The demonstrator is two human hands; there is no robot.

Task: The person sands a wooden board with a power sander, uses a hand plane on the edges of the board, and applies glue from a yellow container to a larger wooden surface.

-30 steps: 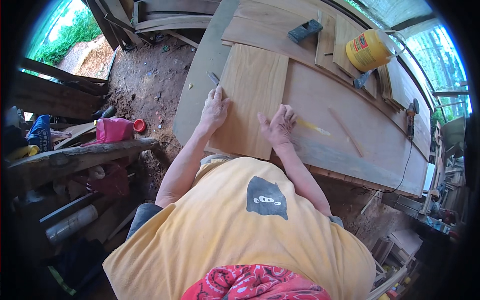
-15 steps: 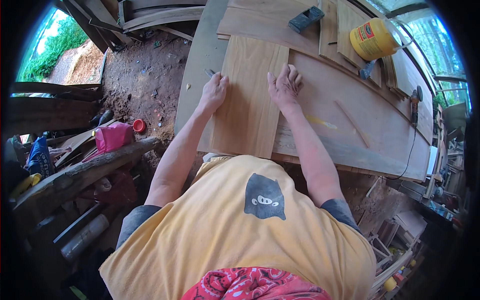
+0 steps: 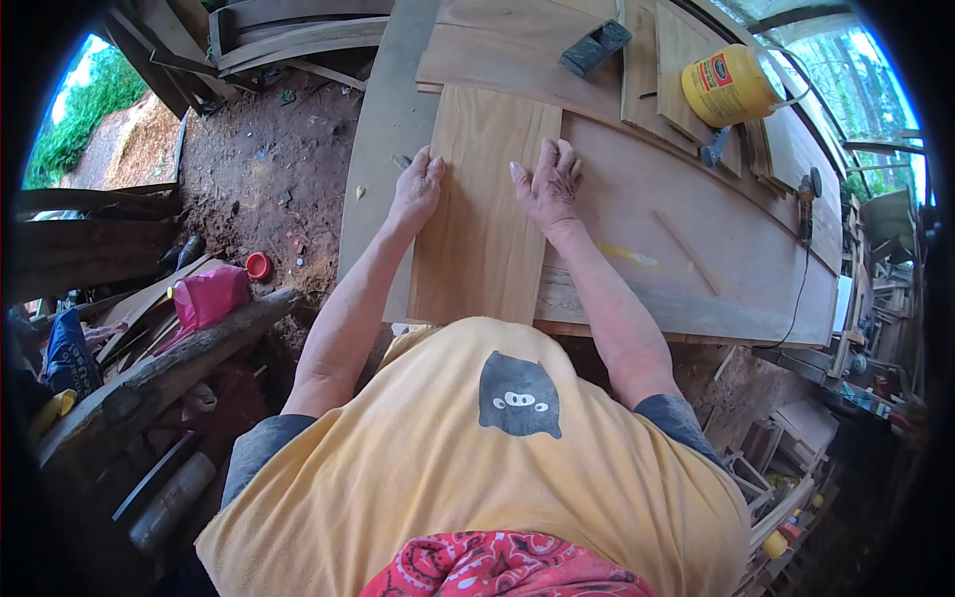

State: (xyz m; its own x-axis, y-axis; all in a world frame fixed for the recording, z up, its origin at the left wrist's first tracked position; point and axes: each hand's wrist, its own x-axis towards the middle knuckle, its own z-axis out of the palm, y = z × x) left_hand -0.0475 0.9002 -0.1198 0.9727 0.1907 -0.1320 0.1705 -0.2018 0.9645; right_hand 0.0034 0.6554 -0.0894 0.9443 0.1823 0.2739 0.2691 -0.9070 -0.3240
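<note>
A long, flat wooden board (image 3: 487, 219) lies lengthwise in front of me, its near end close to my shirt. My left hand (image 3: 418, 187) is closed at its left edge, the thumb against the wood and the other fingers bent and partly hidden. On the opposite edge, my right hand (image 3: 550, 189) grips the board with curled fingers. The right thumb is stretched over the board's face. Under the board is a workbench topped with wide panels (image 3: 676, 214). A thin wooden strip (image 3: 686, 251) rests to the right of my right forearm.
A dark block-shaped tool (image 3: 595, 48) and a yellow bucket (image 3: 731, 87) stand at the far side among narrow planks (image 3: 639, 80). A corded power tool (image 3: 807, 207) lies at the right. Left of the bench are dirt ground (image 3: 269, 149), a log (image 3: 169, 373) and a pink container (image 3: 211, 297).
The whole view has shifted slightly, with the bench and board appearing a little lower and further left. My right thumb reaches somewhat further over the board. Both hands remain at its edges.
</note>
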